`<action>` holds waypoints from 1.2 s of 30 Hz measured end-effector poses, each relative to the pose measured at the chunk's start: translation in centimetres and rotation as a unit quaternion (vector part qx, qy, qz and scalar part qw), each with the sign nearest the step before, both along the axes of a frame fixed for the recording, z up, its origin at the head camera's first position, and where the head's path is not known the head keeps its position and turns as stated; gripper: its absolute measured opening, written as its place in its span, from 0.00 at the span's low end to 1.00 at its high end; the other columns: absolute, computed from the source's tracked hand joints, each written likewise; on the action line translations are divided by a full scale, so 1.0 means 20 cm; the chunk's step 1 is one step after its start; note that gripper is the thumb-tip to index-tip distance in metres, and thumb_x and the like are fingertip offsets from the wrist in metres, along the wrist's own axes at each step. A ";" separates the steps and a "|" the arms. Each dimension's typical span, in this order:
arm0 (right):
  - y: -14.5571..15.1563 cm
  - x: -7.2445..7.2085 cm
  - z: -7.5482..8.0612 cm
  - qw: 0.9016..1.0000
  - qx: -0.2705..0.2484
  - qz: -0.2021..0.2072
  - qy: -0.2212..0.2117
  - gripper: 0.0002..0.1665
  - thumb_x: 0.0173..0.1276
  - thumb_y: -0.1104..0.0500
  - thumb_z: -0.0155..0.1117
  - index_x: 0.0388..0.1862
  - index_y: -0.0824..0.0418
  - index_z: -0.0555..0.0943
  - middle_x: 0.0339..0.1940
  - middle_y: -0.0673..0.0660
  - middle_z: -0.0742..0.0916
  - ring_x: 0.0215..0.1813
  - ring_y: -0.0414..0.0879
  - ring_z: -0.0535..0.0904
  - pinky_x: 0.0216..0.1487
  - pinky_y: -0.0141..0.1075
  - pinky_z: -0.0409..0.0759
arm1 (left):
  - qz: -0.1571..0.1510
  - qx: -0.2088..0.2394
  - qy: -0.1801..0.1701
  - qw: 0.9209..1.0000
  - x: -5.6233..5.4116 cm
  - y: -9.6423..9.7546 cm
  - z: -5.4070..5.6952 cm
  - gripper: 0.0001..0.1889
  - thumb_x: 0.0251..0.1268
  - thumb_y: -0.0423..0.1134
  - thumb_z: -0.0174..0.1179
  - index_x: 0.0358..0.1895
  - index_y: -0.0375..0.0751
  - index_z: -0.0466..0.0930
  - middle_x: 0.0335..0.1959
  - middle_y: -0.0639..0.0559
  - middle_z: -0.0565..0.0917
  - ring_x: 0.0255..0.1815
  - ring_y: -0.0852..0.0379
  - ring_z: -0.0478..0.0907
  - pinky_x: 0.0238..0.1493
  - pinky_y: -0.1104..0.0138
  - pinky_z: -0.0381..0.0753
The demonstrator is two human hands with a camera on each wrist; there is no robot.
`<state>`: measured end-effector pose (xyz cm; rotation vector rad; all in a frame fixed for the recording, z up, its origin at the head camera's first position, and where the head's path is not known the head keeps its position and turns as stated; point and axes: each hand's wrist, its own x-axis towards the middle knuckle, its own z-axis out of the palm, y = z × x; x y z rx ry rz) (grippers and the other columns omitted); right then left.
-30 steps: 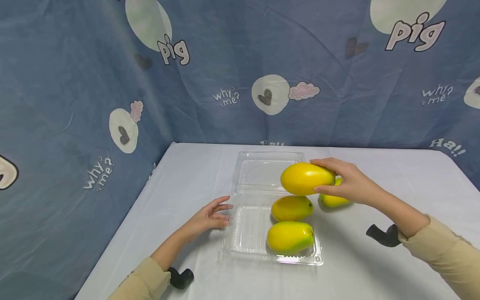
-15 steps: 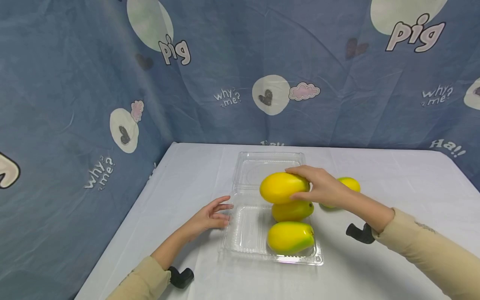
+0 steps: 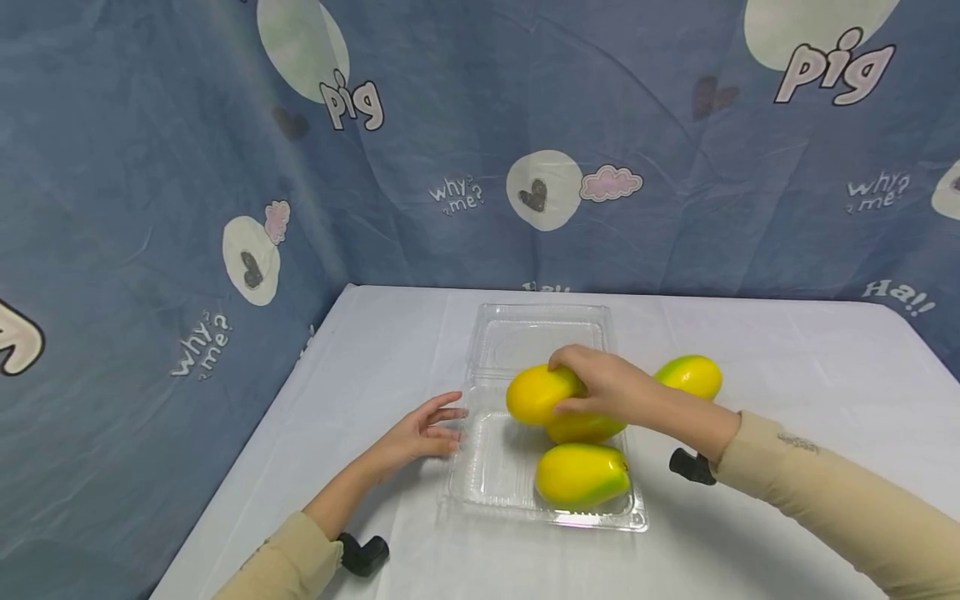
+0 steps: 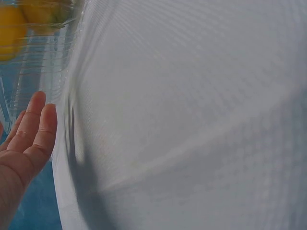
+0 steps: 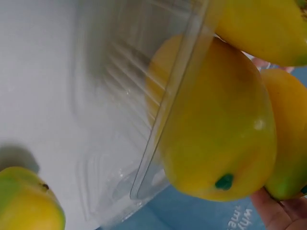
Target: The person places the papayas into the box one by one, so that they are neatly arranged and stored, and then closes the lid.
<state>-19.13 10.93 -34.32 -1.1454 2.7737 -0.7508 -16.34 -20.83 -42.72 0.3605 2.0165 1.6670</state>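
In the head view my right hand (image 3: 609, 387) grips a yellow mango (image 3: 536, 396) from its right end, above the clear plastic clamshell box (image 3: 480, 492). Two more mangoes sit in the right half of the box: a rear mango (image 3: 585, 430), partly hidden by the held one, and a front mango (image 3: 581, 477). My left hand (image 3: 420, 433) lies at the left wall of the box with fingers extended; whether it touches the plastic I cannot tell. The left wrist view shows those fingers (image 4: 32, 124) near the ribbed wall.
Behind the base, the lid (image 3: 540, 321) of the box lies flipped back. Another mango (image 3: 692, 375) with a green patch rests on the white tablecloth (image 3: 787, 350) beyond my right forearm. A blue printed curtain (image 3: 420, 242) stands at the back and left.
My right hand has carried the mango left, toward me and lower, from over the lid and rear mango to over the box's base. The left hand has stayed in place.
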 end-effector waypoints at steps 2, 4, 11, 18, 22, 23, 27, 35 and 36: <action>-0.01 0.00 -0.01 1.000 -0.002 0.013 0.005 0.28 0.54 0.53 0.70 0.50 0.61 0.72 0.47 0.55 0.80 0.45 0.46 0.75 0.50 0.40 0.75 | -0.001 -0.001 0.000 1.000 0.00 0.00 0.00 0.39 0.59 0.32 0.59 0.71 0.40 0.48 0.66 0.34 0.61 0.59 0.42 0.71 0.52 0.63 0.75; -0.01 0.00 -0.02 0.999 -0.008 0.029 0.010 0.26 0.55 0.55 0.69 0.50 0.62 0.72 0.49 0.56 0.79 0.47 0.47 0.75 0.51 0.40 0.76 | 0.000 -0.003 0.000 1.000 0.00 0.00 0.00 0.38 0.59 0.32 0.59 0.71 0.41 0.49 0.66 0.34 0.61 0.58 0.42 0.71 0.53 0.63 0.75; -0.04 0.00 -0.05 0.997 -0.007 0.071 0.001 0.24 0.58 0.62 0.65 0.53 0.65 0.71 0.54 0.60 0.77 0.53 0.51 0.74 0.55 0.43 0.73 | 0.003 -0.009 -0.001 1.000 0.00 0.01 0.01 0.39 0.59 0.32 0.59 0.71 0.39 0.48 0.66 0.34 0.61 0.58 0.42 0.71 0.53 0.63 0.74; -0.08 0.02 -0.10 0.997 0.001 0.082 -0.011 0.24 0.58 0.63 0.65 0.53 0.64 0.71 0.55 0.59 0.77 0.54 0.51 0.75 0.55 0.42 0.74 | 0.004 -0.012 -0.002 1.000 0.00 0.01 0.02 0.39 0.58 0.33 0.60 0.71 0.40 0.49 0.66 0.34 0.61 0.57 0.43 0.72 0.52 0.63 0.75; -0.09 0.02 -0.12 0.997 0.009 0.083 -0.005 0.25 0.58 0.62 0.66 0.53 0.64 0.71 0.54 0.58 0.78 0.52 0.49 0.76 0.54 0.40 0.75 | 0.002 -0.011 -0.002 1.000 0.00 0.01 0.01 0.39 0.58 0.33 0.60 0.71 0.40 0.49 0.66 0.34 0.61 0.57 0.44 0.72 0.52 0.65 0.75; -0.10 0.01 -0.13 0.997 0.012 0.082 -0.006 0.25 0.58 0.61 0.66 0.53 0.64 0.71 0.53 0.58 0.79 0.51 0.48 0.76 0.53 0.39 0.75 | 0.001 -0.011 -0.001 1.000 0.00 0.01 0.01 0.40 0.58 0.34 0.61 0.71 0.41 0.49 0.66 0.34 0.61 0.57 0.44 0.72 0.51 0.65 0.75; -0.11 0.02 -0.13 0.997 0.027 0.075 -0.014 0.25 0.58 0.60 0.67 0.53 0.63 0.70 0.51 0.57 0.79 0.48 0.47 0.76 0.51 0.38 0.76 | 0.000 -0.010 0.000 1.000 0.00 0.00 0.01 0.41 0.57 0.36 0.62 0.71 0.40 0.48 0.66 0.34 0.61 0.57 0.44 0.72 0.51 0.65 0.75; -0.11 0.02 -0.12 0.997 0.033 0.066 -0.014 0.30 0.57 0.59 0.68 0.57 0.65 0.69 0.54 0.59 0.78 0.52 0.50 0.76 0.54 0.41 0.74 | -0.003 -0.004 -0.001 1.000 0.00 0.01 0.01 0.40 0.57 0.35 0.61 0.71 0.40 0.48 0.66 0.33 0.60 0.58 0.43 0.72 0.51 0.65 0.76; -0.11 0.02 -0.12 0.997 0.035 0.064 -0.015 0.31 0.57 0.58 0.68 0.58 0.64 0.69 0.55 0.59 0.78 0.53 0.50 0.76 0.55 0.41 0.74 | -0.004 -0.004 -0.002 1.000 0.00 0.01 0.01 0.41 0.57 0.35 0.62 0.71 0.40 0.48 0.66 0.33 0.60 0.57 0.43 0.72 0.50 0.65 0.76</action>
